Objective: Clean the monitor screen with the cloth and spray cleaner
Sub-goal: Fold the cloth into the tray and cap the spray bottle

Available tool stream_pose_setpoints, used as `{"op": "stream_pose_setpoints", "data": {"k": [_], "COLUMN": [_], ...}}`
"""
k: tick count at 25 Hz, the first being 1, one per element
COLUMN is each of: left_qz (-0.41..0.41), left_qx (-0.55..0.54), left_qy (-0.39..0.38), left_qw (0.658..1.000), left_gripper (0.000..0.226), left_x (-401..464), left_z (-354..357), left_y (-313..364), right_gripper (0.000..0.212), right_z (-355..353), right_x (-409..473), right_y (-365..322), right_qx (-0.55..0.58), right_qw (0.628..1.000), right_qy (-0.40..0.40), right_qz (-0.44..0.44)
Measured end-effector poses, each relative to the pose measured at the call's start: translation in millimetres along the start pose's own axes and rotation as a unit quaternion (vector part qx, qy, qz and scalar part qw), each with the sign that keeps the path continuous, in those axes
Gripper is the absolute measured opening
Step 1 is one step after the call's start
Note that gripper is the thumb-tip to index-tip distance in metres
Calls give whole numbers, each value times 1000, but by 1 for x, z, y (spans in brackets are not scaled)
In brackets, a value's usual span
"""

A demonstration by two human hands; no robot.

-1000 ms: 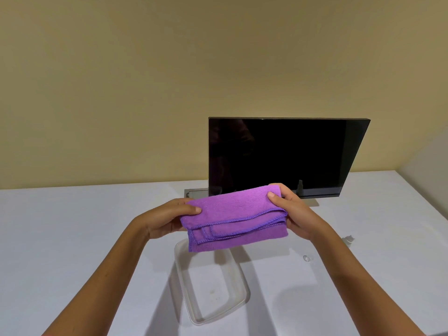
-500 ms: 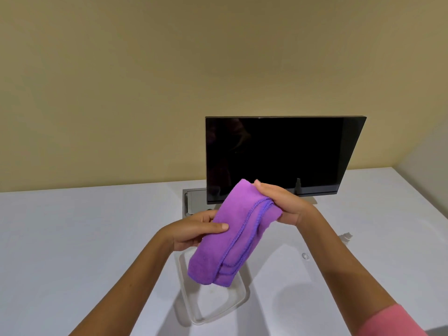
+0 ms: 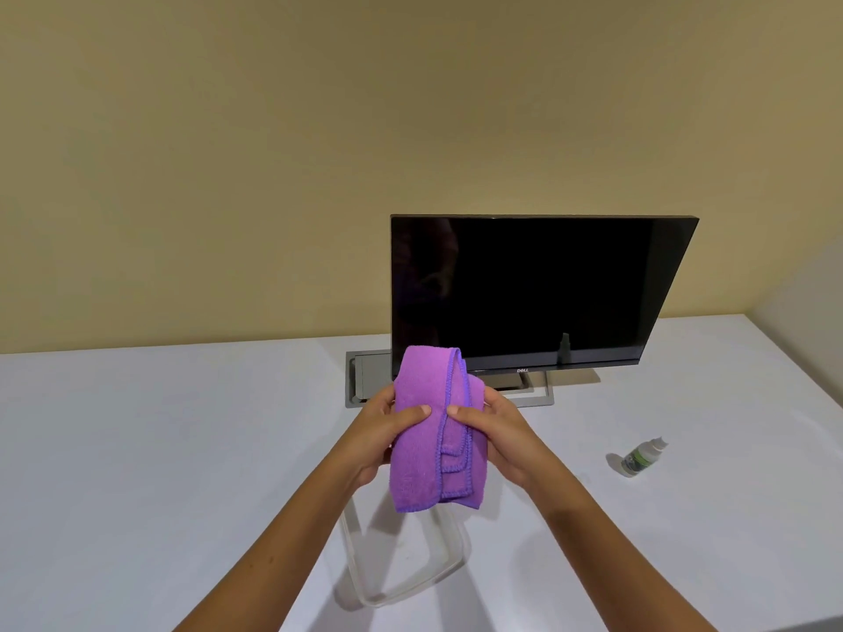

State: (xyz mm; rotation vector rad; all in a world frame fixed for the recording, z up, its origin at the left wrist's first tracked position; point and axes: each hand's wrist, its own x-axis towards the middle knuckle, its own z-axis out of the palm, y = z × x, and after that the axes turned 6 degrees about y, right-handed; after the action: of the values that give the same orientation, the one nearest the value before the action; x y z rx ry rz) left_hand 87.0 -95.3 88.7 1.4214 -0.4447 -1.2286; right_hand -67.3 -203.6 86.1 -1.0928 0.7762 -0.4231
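A folded purple cloth (image 3: 429,431) hangs upright between both hands, above the table and in front of the monitor's lower left corner. My left hand (image 3: 381,437) grips its left side with the thumb across the front. My right hand (image 3: 495,433) grips its right side the same way. The black monitor (image 3: 533,289) stands dark on its stand at the back of the white table (image 3: 159,449). A small spray cleaner bottle (image 3: 638,458) with a green label lies on the table to the right, apart from both hands.
A clear plastic container (image 3: 406,577) sits on the table directly below the cloth. A grey cable hatch (image 3: 365,378) is set into the table behind the hands. The wall rises close behind the monitor, and the table's right edge meets a side wall.
The cloth has turned from lying level across both hands to hanging upright. Both hands have closed in on its middle. The view has shifted, bringing the spray bottle into sight.
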Motion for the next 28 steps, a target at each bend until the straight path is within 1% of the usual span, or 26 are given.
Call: {"op": "stream_pose_setpoints", "data": {"k": [2, 3, 5, 6, 7, 9, 11, 12, 14, 15, 16, 17, 18, 19, 21, 23, 24, 25, 26, 28], "left_qz": [3, 4, 6, 13, 21, 39, 64, 75, 75, 56, 35, 14, -1, -9, 2, 22, 29, 37, 48, 76], "left_qx": [6, -5, -36, -46, -47, -26, 4, 5, -36, -72, -89, -77, -37, 7, 69, 77, 61, 44, 28, 16], "left_qy": [4, -12, -64, -85, -96, -98, -86, -79, -60, -58, -61, -74, -89, -103, -119, -95, -79, -66, -58, -44], "left_qw": [1000, 1000, 997, 995, 994, 994, 994, 994, 995, 994, 994, 994, 995, 995, 990, 992, 995, 996, 997, 996], "left_gripper": [48, 46, 39, 36, 33, 32, 39, 38, 24, 21, 35, 54, 71, 83, 102, 113, 115, 115, 115, 112], "left_x": [-2, -2, -2, -2, -3, -3, -3, -2, -1, -3, -4, -6, -6, -7, -8, -8, -7, -7, -7, -9], "left_z": [0, -2, -7, -10, -12, -15, -15, -15, -13, -11, -10, -9, -8, -8, -9, -12, -14, -15, -17, -20], "left_y": [-2, -3, -1, 1, 3, 7, 10, 10, 8, 7, 6, 4, 1, -1, -5, -9, -10, -12, -13, -15], "right_gripper": [45, 44, 37, 32, 32, 42, 47, 48, 53, 56, 58, 58, 56, 51, 35, 17, 12, 25, 41, 59], "right_z": [1, 0, -2, -4, -5, -7, -8, -8, -9, -7, -6, -4, -2, 0, 4, 6, 6, 5, 3, 3], "right_x": [0, -1, -3, -5, -7, -11, -16, -17, -17, -16, -15, -14, -14, -14, -12, -10, -10, -10, -12, -14], "right_y": [0, 0, -3, -7, -10, -14, -19, -20, -22, -22, -21, -19, -18, -16, -15, -15, -15, -14, -11, -3], "right_qx": [-44, -54, -51, -47, -50, -66, -81, -78, -67, -65, -69, -79, -95, -104, -86, -7, 33, 42, 26, -29], "right_qw": [997, 995, 993, 993, 993, 992, 991, 991, 990, 990, 988, 985, 982, 979, 978, 984, 988, 992, 997, 999], "right_qy": [51, 61, 70, 70, 67, 51, 39, 37, 40, 42, 45, 48, 56, 67, 104, 136, 130, 111, 69, -16], "right_qz": [-35, -56, -84, -88, -87, -90, -100, -104, -114, -121, -130, -142, -154, -161, -158, -111, -75, -44, -21, 10]}}
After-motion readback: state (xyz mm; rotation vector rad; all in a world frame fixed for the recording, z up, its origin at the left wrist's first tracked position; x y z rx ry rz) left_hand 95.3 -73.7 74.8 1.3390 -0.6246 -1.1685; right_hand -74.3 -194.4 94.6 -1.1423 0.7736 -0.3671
